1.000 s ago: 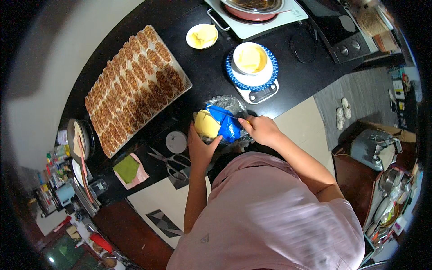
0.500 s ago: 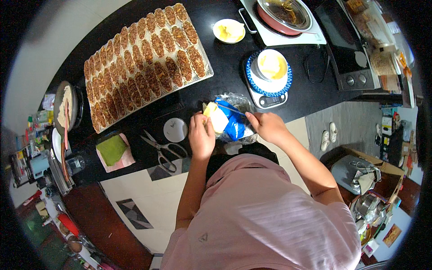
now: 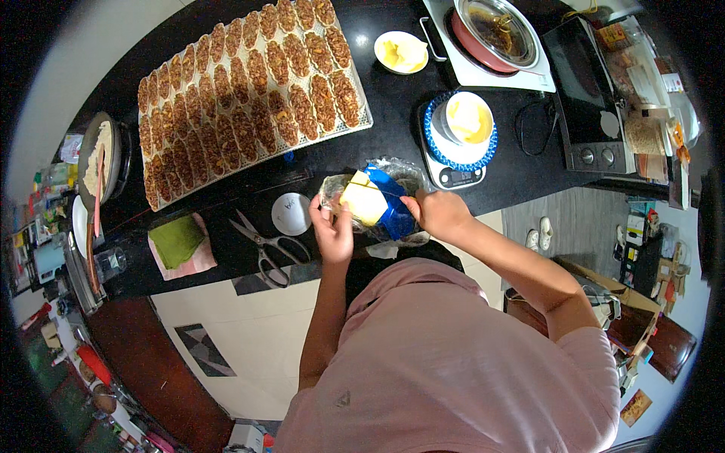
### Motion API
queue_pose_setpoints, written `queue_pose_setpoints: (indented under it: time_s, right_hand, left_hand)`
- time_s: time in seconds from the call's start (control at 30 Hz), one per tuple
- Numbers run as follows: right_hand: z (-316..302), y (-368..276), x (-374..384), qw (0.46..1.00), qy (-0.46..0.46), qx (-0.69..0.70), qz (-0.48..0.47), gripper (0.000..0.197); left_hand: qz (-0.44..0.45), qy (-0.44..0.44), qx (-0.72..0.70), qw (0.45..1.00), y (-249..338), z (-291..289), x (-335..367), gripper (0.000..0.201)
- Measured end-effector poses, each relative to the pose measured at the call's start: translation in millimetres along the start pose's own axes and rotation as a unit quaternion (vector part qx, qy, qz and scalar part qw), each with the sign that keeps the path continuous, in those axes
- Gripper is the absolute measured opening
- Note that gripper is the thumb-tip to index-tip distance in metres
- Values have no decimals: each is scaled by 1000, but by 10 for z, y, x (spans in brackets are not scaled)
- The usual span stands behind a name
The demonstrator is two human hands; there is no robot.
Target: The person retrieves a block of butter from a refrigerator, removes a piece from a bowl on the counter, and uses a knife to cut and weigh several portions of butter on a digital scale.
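Both hands on the butter block at the near edge of the black counter, right in front of me

Left hand pinches the clear plastic bag at the block's left side, fingers closed on the film, to keep it from sliding. Right hand grips the blue wrapper from the right, closed on it, peeling it back so the pale yellow face shows. Block sits tilted, half out of the wrapper, bag crumpled under and behind it

Digital scale is just beyond the butter, with a blue-rimmed plate and a white bowl of yellow stuff on top, close enough for a short reach. Small yellow dish sits further back, near the white cooker with a pan

Scissors lie open just left of my left hand, a small white lid touching nothing between them and the bag. Green cloth on a pink one is further left

Big tray of filled oval pastry shells takes the far left of the counter, well apart from the butter, so the work zone stays free. Round pan with a spatula is at the left end

Can't tell if the wrapper is torn or just folded
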State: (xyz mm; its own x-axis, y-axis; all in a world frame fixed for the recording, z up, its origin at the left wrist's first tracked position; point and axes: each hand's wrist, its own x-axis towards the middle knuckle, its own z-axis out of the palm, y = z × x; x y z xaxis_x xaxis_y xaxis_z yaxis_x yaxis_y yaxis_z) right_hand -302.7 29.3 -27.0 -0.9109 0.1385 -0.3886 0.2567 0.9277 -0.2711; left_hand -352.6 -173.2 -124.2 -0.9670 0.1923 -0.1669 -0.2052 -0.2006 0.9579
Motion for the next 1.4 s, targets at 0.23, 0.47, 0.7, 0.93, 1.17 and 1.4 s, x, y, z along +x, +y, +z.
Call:
queue_pose_setpoints:
  time_s: [0.23, 0.47, 0.7, 0.93, 1.17, 1.4]
  right_hand:
    - [138, 57, 76, 1000, -8, -16, -3, 57]
    - [11, -62, 98, 998, -48, -33, 22, 60]
    - [-99, -197, 154, 992, -94, -68, 56, 68]
    - [-93, -271, 193, 990, -96, -82, 62, 70]
    - [143, -105, 234, 996, -55, -62, 36, 67]
    - [237, -62, 320, 990, -127, -32, 55, 69]
  left_hand:
    - [36, -88, 370, 924, 264, 135, -154, 95]
    - [-2, -94, 368, 925, 129, 71, -102, 93]
    - [34, -85, 348, 933, 109, 81, -100, 90]
    - [59, -87, 344, 933, 42, 59, -103, 89]
    - [31, -93, 333, 938, 23, 61, -119, 91]
    - [5, -94, 351, 932, 8, 59, -149, 94]
